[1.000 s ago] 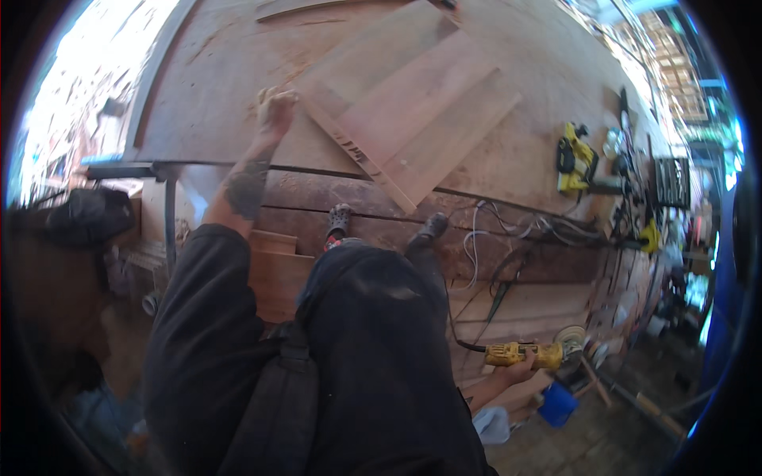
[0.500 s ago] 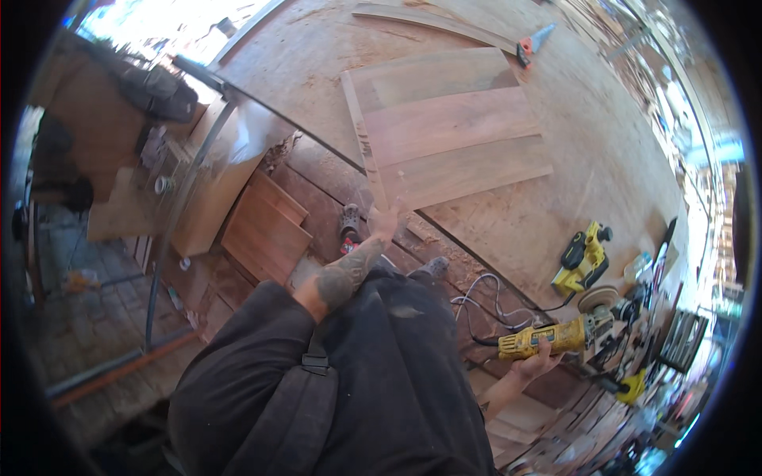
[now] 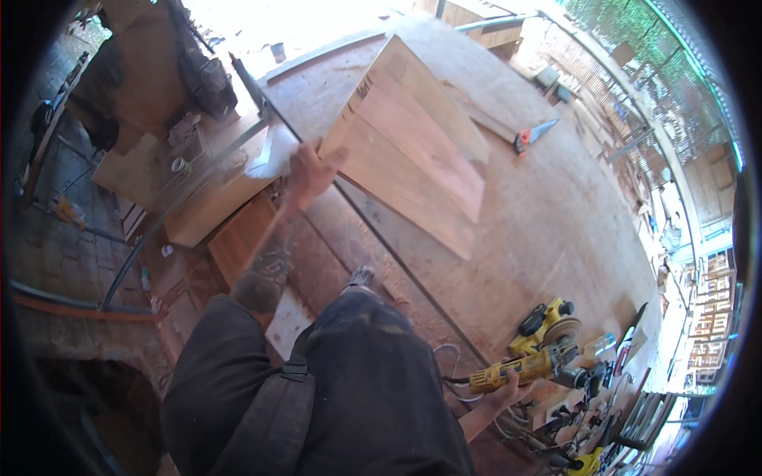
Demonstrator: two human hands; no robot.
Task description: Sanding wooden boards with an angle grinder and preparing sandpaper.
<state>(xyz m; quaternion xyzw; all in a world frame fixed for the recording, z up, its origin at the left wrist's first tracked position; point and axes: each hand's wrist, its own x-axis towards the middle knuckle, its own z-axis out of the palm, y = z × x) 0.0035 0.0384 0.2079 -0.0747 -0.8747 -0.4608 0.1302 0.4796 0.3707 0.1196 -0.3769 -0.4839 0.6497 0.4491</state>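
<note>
Panel (image 3: 409,147), head view: flat wooden piece of boards joined edge to edge, one pinkish between paler ones, with a narrow end strip bearing dark marks. Lies askew over the worktable (image 3: 556,230), near corner at the table's front edge, within arm's reach. Whether that corner is raised off the top cannot be told.

Left hand (image 3: 314,173): grasping the panel at its near corner, thumb over the upper face. A corner probably gives one hand the best leverage for steering so broad a piece.

Right hand (image 3: 512,392): closed around the body of a yellow angle grinder (image 3: 487,378), held out to the person's right. The round disc (image 3: 562,328) stands at the far end, away from the fingers and well apart from the panel, likely to keep the abrasive face off both. Cord leaves from the rear end, toward the body, presumably clear of the disc.

Second yellow power tool (image 3: 524,343): on the table beyond the grinder, partly overlapped by it; contact not tellable.

Handsaw (image 3: 536,136): orange-red handle, bluish blade, on the table past the panel, by the end of a wooden strip (image 3: 488,120); apparently set aside there, leaving the nearer surface to the panel.
</note>
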